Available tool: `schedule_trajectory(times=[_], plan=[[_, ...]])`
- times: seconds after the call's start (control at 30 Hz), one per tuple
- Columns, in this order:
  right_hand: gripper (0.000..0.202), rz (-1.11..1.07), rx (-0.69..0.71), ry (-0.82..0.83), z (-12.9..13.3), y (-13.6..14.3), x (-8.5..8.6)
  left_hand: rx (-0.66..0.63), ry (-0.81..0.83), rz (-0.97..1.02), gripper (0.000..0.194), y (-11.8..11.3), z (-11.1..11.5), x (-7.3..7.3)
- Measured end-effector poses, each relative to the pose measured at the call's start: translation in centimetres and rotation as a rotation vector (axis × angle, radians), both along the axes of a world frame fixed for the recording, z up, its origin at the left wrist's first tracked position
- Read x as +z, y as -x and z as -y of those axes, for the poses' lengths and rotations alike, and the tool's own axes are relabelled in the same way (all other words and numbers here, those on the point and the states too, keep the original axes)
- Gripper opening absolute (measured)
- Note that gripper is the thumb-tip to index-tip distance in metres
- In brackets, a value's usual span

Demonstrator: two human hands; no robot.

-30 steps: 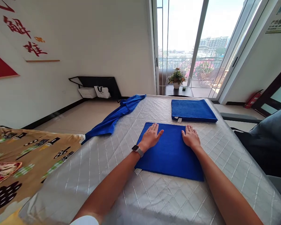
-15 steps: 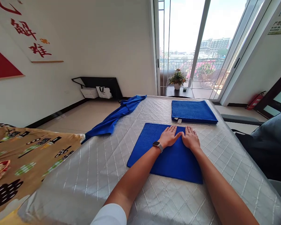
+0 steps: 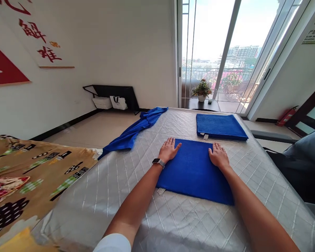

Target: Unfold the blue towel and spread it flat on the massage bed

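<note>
My left fingers point(image 3: 170, 140) and right fingers point(image 3: 218, 146) lie flat, gripping nothing, presumably to smooth the cloth point(image 3: 194, 171) beneath, a second cloth point(image 3: 220, 125) ahead.

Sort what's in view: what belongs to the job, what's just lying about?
In the job: left hand and right hand, both on the near blue cloth; silver quilted cover beneath; probably the far blue cloth and rumpled blue cloth.

Seemingly lying about: patterned fabric, white bag, potted plant, fire extinguisher.
</note>
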State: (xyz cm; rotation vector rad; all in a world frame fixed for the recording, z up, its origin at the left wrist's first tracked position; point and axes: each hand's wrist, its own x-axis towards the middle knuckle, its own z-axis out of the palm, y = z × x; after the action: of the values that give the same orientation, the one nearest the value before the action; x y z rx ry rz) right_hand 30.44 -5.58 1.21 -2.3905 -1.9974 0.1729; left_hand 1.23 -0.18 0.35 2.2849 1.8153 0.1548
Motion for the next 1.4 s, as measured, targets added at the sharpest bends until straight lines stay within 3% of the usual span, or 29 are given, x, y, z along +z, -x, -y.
schedule_trajectory(times=[0.13,0.3,0.43,0.57,0.67,0.83,0.9,0.97,1.07,1.3,1.4], plan=[[0.063,0.091,0.013,-0.073,0.9,0.5,0.8,0.005,-0.002,0.013,0.093,-0.1,0.2,0.5],[0.066,0.068,0.01,0.019,3.6,0.9,1.6,0.003,-0.006,0.01,0.091,-0.2,0.2,0.3],[0.068,0.054,0.023,0.067,5.5,1.0,1.3,0.009,-0.028,0.008,0.089,0.0,-0.1,0.1],[0.069,0.041,0.016,0.073,5.9,1.0,0.7,-0.031,-0.131,0.036,0.082,-0.4,0.5,1.0],[0.069,0.033,0.015,0.071,5.7,1.0,0.5,-0.157,-0.183,0.075,0.077,-3.1,2.6,2.1],[0.067,0.033,0.044,0.066,5.8,0.9,0.6,-0.578,-0.164,0.167,0.074,-10.9,8.2,2.2],[0.066,0.04,0.07,0.078,5.9,0.8,0.7,-0.627,-0.138,0.184,0.074,-12.8,9.6,1.9],[0.067,0.034,0.066,0.077,5.9,0.8,0.7,-0.598,-0.087,0.173,0.077,-13.1,9.9,1.6],[0.068,0.006,0.027,0.054,5.8,1.0,0.6,-0.505,-0.023,0.127,0.082,-10.7,9.0,1.5],[0.069,-0.014,0.003,0.062,5.8,1.0,0.5,-0.184,0.026,-0.004,0.089,0.5,7.0,1.6],[0.069,0.007,0.012,0.054,5.8,1.0,0.5,-0.097,0.028,-0.019,0.093,3.2,7.1,1.4]])
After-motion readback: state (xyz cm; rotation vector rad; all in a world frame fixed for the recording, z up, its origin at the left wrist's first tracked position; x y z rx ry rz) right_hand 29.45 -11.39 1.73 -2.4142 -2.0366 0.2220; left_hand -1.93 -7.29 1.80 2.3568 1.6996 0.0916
